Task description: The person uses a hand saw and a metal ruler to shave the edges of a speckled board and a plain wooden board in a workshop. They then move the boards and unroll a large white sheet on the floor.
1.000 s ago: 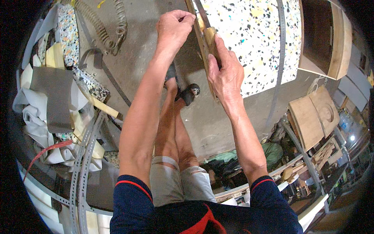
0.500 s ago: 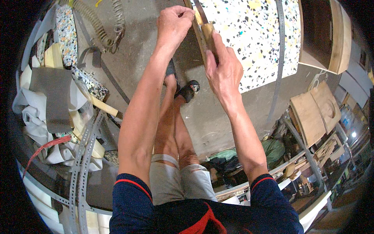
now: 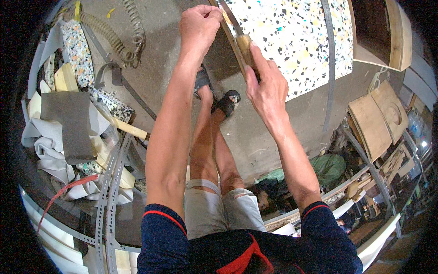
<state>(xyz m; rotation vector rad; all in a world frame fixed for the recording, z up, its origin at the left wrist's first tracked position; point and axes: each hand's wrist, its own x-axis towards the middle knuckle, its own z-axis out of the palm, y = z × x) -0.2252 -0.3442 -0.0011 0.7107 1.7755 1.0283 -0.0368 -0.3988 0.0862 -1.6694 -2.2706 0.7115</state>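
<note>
At the foam slab's edge: right hand clamped on knife handle, now further up the cut (progressing); left hand fisted, still pinching the blade top.

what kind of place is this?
Likely an upholstery or furniture workshop: a speckled recycled-foam sheet on a concrete floor, foam and fabric offcuts piled at the left, coil springs, and plywood frame parts at the right.
</note>
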